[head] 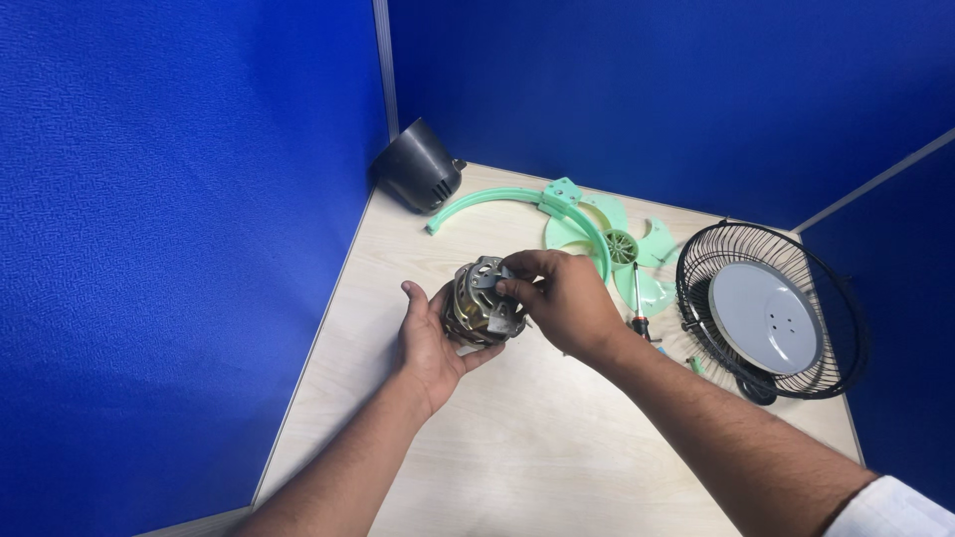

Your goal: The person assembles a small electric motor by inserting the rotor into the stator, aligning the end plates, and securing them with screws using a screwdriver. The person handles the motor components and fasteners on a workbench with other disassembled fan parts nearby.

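The fan motor is held above the table, left of centre. The left hand cups it from below; the right hand pinches its top bracket with closed fingers. It appears dense, rigid metal with fragile copper windings, best gripped by the steel core. Its axis tilts up and far-right.

Between the left hand and the right hand, the fan motor shows dull grey metal and coppery windings. Beyond the right hand lie glossy pale-green plastic fan blades; right of it, a black wire grille. The tabletop is matt pale wood-grain.
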